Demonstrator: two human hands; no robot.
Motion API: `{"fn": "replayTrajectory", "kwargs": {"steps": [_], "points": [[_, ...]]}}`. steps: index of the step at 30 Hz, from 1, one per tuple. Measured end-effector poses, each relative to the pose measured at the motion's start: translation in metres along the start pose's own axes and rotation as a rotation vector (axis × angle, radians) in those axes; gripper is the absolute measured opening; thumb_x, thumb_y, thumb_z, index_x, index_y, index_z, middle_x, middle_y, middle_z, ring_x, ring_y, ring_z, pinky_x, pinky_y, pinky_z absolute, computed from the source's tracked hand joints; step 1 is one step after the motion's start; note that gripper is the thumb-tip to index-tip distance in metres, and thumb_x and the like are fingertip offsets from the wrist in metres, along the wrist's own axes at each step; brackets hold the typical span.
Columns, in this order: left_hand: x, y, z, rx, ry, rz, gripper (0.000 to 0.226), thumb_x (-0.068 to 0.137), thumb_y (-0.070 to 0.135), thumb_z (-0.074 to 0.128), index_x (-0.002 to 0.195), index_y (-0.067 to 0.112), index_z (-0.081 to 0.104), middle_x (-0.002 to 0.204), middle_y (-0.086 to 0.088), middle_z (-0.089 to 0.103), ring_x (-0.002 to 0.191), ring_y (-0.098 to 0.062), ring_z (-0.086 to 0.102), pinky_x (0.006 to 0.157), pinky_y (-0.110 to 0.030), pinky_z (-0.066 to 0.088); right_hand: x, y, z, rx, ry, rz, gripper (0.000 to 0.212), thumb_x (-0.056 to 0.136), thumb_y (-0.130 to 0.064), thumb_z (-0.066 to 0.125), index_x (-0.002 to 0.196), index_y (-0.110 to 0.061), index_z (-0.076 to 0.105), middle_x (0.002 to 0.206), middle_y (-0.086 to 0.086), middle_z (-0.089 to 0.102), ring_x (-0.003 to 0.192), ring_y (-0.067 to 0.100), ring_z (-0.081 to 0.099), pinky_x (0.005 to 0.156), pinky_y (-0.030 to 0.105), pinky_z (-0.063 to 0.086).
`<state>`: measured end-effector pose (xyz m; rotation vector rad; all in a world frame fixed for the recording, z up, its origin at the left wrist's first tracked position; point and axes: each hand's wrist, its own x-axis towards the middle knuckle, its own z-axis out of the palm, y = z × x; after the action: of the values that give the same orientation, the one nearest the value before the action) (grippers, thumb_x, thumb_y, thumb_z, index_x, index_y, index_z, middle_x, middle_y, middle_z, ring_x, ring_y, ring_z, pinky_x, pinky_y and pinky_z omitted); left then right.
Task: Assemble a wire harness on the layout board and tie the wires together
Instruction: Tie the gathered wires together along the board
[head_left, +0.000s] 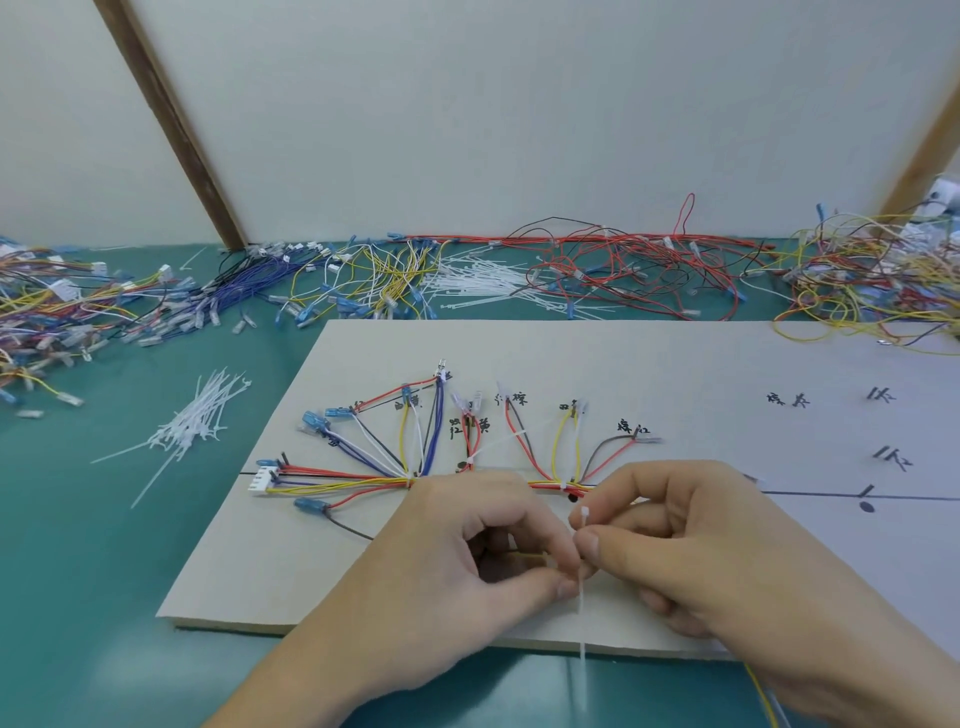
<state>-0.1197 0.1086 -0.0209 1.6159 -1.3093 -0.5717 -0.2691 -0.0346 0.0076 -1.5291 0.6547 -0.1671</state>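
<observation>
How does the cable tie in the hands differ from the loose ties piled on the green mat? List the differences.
The held cable tie is single and near vertical, pinched between the left hand and right hand; the loose tie pile is many, lying flat and crisscrossed, untouched.
The held cable tie is over the layout board; the pile lies on the green mat beside it.
Both are white.

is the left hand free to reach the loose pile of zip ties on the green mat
Probably not yet: the left hand is pinching a zip tie with the right hand. The path to the pile looks clear.
</observation>
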Motion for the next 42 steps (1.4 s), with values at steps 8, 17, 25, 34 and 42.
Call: {"fn": "replayTrajectory", "kwargs": {"steps": [8,17,25,34,42], "points": [[0.001,0.000,0.000,-0.084,0.063,0.047,0.004,0.086,0.029,0.081,0.084,0.027,0.080,0.095,0.001,0.071,0.080,-0.020,0.066,0.068,-0.036,0.052,0.002,0.008,0.010,0.120,0.047,-0.029,0.011,0.087,-0.011,0.073,0.081,-0.021,0.073,0.061,0.003,0.068,0.037,0.012,0.034,0.039,0.015,0.025],[0.000,0.001,0.001,-0.269,0.302,-0.091,0.036,0.071,0.034,0.091,0.100,0.033,0.069,0.080,-0.001,0.080,0.066,-0.014,0.073,0.060,-0.022,0.055,-0.002,0.014,0.024,0.091,0.162,-0.106,0.011,0.085,-0.022,0.073,0.088,-0.033,0.073,0.078,0.006,0.079,0.037,0.007,0.042,0.037,0.016,0.031],[-0.002,-0.001,0.006,-0.306,0.401,-0.033,0.050,0.068,0.040,0.094,0.106,0.038,0.061,0.081,-0.003,0.080,0.064,-0.018,0.073,0.055,-0.026,0.057,0.000,0.018,0.026,0.104,0.218,-0.079,0.001,0.088,-0.025,0.073,0.087,-0.025,0.073,0.078,0.005,0.079,0.038,0.006,0.040,0.036,0.014,0.030],[-0.006,-0.002,0.011,-0.138,0.465,0.024,0.025,0.081,0.037,0.082,0.106,0.037,0.076,0.084,0.005,0.080,0.064,-0.017,0.072,0.050,-0.036,0.057,0.001,0.017,0.028,0.109,0.252,-0.061,0.010,0.086,-0.025,0.070,0.092,-0.017,0.074,0.079,0.003,0.080,0.039,0.005,0.042,0.036,0.013,0.031],[-0.006,-0.003,0.014,-0.031,0.479,0.059,0.037,0.085,0.021,0.079,0.116,0.041,0.076,0.087,0.011,0.080,0.060,-0.017,0.068,0.052,-0.039,0.057,0.000,0.016,0.031,0.120,0.263,-0.103,0.016,0.087,-0.026,0.069,0.089,-0.041,0.073,0.079,0.000,0.080,0.041,0.002,0.046,0.037,0.013,0.032]]}}
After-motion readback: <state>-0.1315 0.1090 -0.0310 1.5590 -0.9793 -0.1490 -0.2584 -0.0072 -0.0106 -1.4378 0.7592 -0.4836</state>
